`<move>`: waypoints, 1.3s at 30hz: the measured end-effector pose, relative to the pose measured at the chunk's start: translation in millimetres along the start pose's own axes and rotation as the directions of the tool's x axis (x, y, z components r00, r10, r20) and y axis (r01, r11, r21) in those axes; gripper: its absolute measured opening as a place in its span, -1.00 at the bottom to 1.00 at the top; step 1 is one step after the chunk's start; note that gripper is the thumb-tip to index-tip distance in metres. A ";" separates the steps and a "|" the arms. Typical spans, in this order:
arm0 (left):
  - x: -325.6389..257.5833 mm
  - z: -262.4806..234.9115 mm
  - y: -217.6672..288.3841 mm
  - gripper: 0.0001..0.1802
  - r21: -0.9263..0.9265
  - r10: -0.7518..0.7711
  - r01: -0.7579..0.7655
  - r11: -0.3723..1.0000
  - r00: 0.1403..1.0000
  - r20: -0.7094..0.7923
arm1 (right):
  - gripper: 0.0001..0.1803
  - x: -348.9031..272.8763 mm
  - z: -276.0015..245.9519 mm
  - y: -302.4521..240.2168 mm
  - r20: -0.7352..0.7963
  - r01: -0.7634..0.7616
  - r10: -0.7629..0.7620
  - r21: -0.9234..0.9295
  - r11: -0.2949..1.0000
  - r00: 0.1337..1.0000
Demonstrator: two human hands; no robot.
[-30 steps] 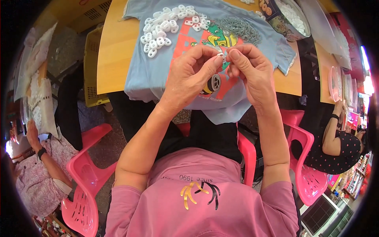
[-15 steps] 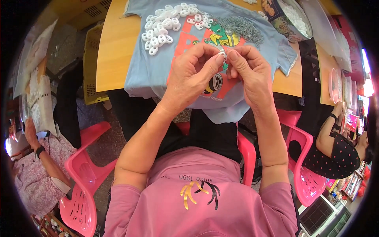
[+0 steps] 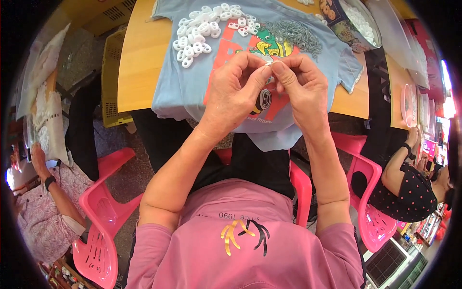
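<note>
head view, and it's all fingertip stuff right now: the left hand (image 3: 236,89) has a small white piece (image 3: 268,63) in a narrow thumb-and-finger pinch, up above the printed blue t-shirt (image 3: 175,96) spread on the wooden table (image 3: 139,72). the right hand (image 3: 305,86) is right up against it, thumb tip practically at the piece, but its fingers cover too much to tell whether they're gripping that piece or some other little part. past the hands on the shirt there's a heap of white two-hole plastic pieces (image 3: 197,36) to the left, a smaller bunch (image 3: 243,25) beside it, and a grey chain-like tangle (image 3: 294,37) to the right, with a tin (image 3: 342,30) of white bits at the far right corner. looks like close two-handed handling of one piece is the step here, not picking or sorting. judging from that, the next move calls for a steady left pinch and small, careful right fingertip adjustments, since something that tiny could slip easily.
</note>
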State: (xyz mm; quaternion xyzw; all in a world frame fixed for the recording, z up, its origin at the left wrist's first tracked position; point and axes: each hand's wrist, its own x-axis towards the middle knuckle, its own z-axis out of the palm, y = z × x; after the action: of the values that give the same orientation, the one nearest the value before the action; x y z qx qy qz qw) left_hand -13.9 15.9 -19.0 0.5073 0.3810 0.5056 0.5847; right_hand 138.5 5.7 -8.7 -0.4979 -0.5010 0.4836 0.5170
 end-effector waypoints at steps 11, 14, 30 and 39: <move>5.6 -5.0 -2.3 -0.83 -0.120 -0.058 0.064 0.991 0.997 0.055 | -0.87 11.1 -17.9 -28.3 0.177 0.206 -0.160 -0.282 0.937 0.971; 6.2 -6.3 -2.3 -0.83 -0.137 -0.057 0.068 0.988 0.995 0.078 | -0.88 22.9 -26.1 -30.2 0.348 0.502 -0.369 -0.490 0.712 0.862; 1.2 -0.6 -1.7 -0.86 -0.032 -0.055 0.055 0.998 0.998 0.009 | -0.93 16.7 -22.3 -25.6 0.310 0.265 -0.131 -0.445 0.855 0.942; 2.6 0.0 -3.8 -0.87 -0.049 -0.045 0.046 0.998 0.999 0.020 | -0.88 16.9 -19.7 -34.5 0.236 0.027 0.076 -0.405 0.914 0.969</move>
State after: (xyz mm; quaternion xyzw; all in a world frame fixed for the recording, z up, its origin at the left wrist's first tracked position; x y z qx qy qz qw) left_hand -12.6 18.5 -22.5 0.4885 0.3740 0.4966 0.6122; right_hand 158.7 20.7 26.3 -0.5364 -0.6441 0.4339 0.3304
